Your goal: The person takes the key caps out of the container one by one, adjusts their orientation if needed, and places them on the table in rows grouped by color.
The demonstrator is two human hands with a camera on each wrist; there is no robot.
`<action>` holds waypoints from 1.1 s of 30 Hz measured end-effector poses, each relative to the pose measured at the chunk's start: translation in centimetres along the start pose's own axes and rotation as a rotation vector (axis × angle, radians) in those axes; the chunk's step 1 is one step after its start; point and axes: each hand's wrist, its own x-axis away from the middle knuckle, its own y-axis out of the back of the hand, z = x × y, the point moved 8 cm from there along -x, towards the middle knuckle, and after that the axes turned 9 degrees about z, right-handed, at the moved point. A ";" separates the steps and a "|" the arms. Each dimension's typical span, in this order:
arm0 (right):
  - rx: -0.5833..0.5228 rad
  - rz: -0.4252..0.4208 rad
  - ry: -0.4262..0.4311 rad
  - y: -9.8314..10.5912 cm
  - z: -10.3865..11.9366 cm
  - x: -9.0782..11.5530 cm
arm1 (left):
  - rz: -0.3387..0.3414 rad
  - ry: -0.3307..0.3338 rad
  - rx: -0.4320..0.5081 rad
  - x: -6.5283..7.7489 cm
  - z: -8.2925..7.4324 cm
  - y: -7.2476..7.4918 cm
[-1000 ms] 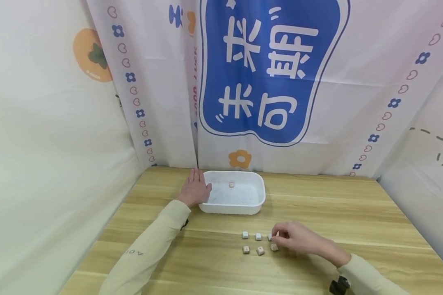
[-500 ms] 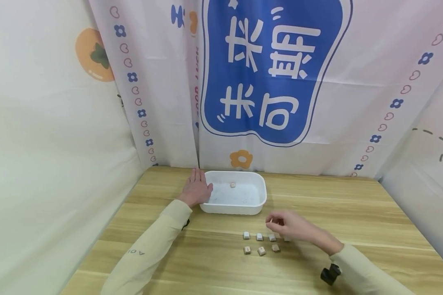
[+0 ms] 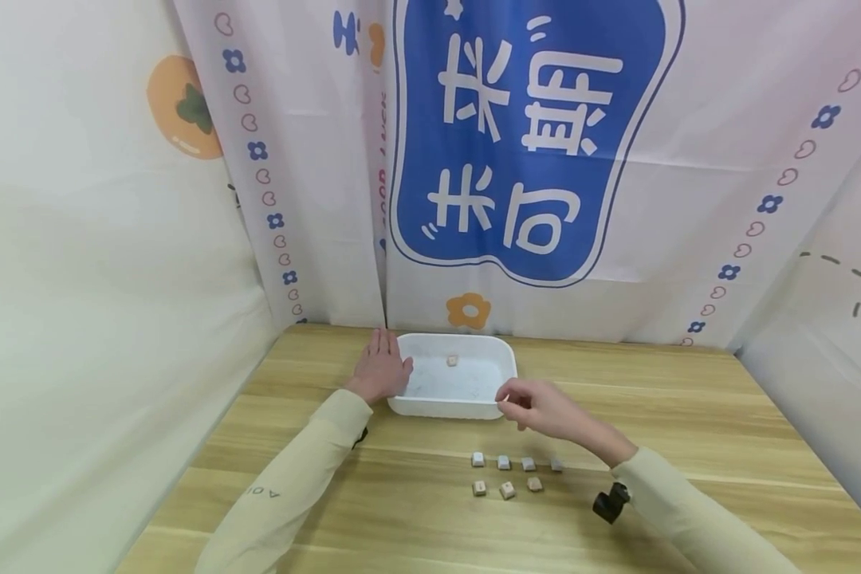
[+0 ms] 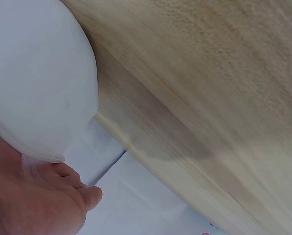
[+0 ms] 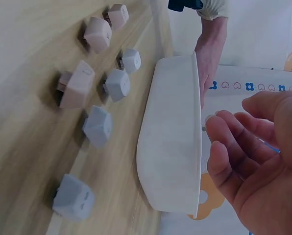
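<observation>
A white plastic box [image 3: 441, 409] stands near the back of the table with one pale pink keycap [image 3: 452, 361] inside. My left hand [image 3: 380, 371] rests against its left end, fingers straight; the left wrist view shows this hand [image 4: 43, 196] at the rim. Over the near right corner hovers my right hand [image 3: 545, 410], fingers loosely bent. Nothing shows between thumb and fingers of that hand [image 5: 263, 161] in the right wrist view. In front lie two rows of keycaps: several white ones, such as this white keycap [image 3: 503, 462], behind three pinkish ones, including this pink keycap [image 3: 507, 490].
The wooden table [image 3: 373, 510] ends at a printed curtain [image 3: 330, 199] just behind the box. Pale cloth walls hang at the left and right. A black wrist device [image 3: 611, 502] sits at the right sleeve.
My right hand has left the last pinkish keycap of the front row, which stays on the table. It has moved back and left to the box. My left hand has stayed in place.
</observation>
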 end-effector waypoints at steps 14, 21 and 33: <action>0.029 -0.026 0.007 0.9 0.2 -4.1 | -0.003 0.003 0.005 -0.1 0.0 0.0; 0.025 -0.024 -0.015 0.8 -0.3 -5.8 | -0.001 0.002 -0.010 -0.2 0.1 0.0; 0.016 -0.042 -0.032 0.4 -1.6 -8.0 | -0.004 -0.008 -0.013 0.0 0.0 0.0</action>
